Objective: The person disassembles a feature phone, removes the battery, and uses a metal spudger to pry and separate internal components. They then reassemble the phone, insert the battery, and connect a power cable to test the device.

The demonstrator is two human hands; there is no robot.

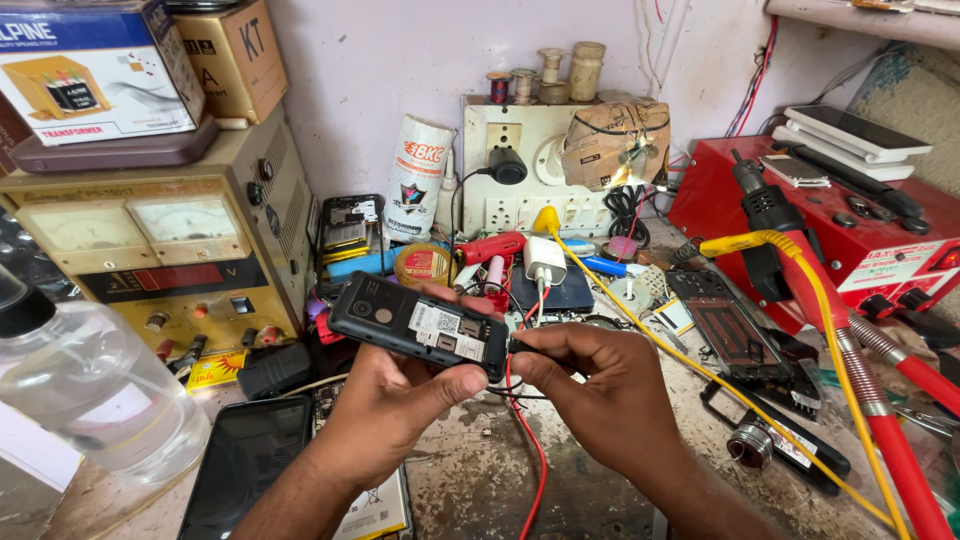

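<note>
Clear plastic bottle of colourless liquid (85, 395), nearest the lens at lower left; cluttered repair bench beyond.

Black bar-shaped mobile handset with its back cover off (418, 326), held above the bench centre: left hand (395, 400) curled about its lower edge, thumb across the end; right hand (600, 385) pinched at the handset's right end, where thin red wire (535, 460) and black wire meet it. Beneath: stained, scuffed grey bench top (480, 480), dark flat smartphone lying face up (250, 460). Left: beige metal power supply with two dial meters (150, 260), cartons stacked on it. Rear: white socket board (520, 170) against a pale pinkish plaster wall (400, 60). Right: red metal rework station (860, 240), yellow cable (700, 365), red hose (890, 440).
</note>
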